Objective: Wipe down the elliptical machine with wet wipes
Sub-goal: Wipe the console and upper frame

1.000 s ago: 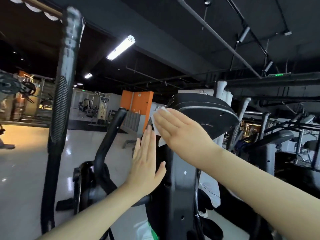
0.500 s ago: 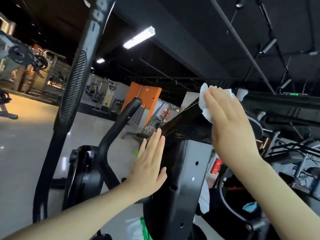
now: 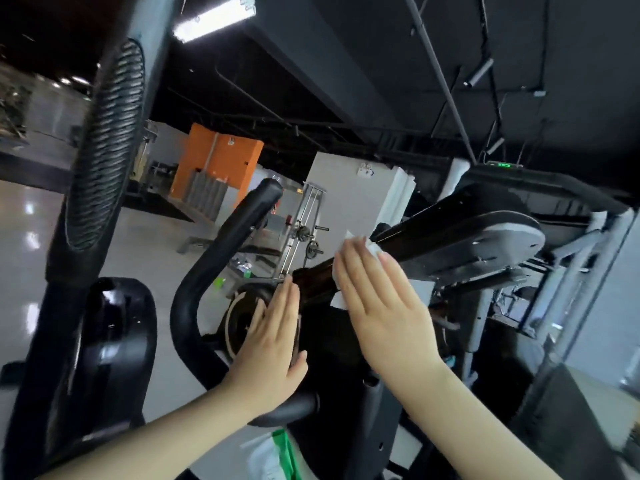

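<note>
Most of the wet wipe is hidden under the right hand; only a white corner past the fingertips and a scrap below the little-finger side show. The elliptical machine is cut off at the bottom and left edges, base not visible. The tall ribbed grip at left is blurred and runs out of the top of the view. A white and green packet low centre is half cut off, label unreadable. Background gym gear is too soft to name, apart from an orange panel and a ceiling light

Right hand: flat, fingers straight and close together, pressing the wipe onto the glossy near edge of the console. No curl, no pinch. Left hand: also flat, fingers straight and together, thumb out, palm laid against the left side of the mast just under the console, holding nothing. Whether the whole palm touches I cannot tell

The wipe sits at the console's lower left end, just above the left hand's fingertips. The console's long axis runs from there up and to the right, tilted, its rounded far end pointing right. The mast stands roughly upright below it. The curved black handlebar is left of the left hand, rising up and to the right
</note>
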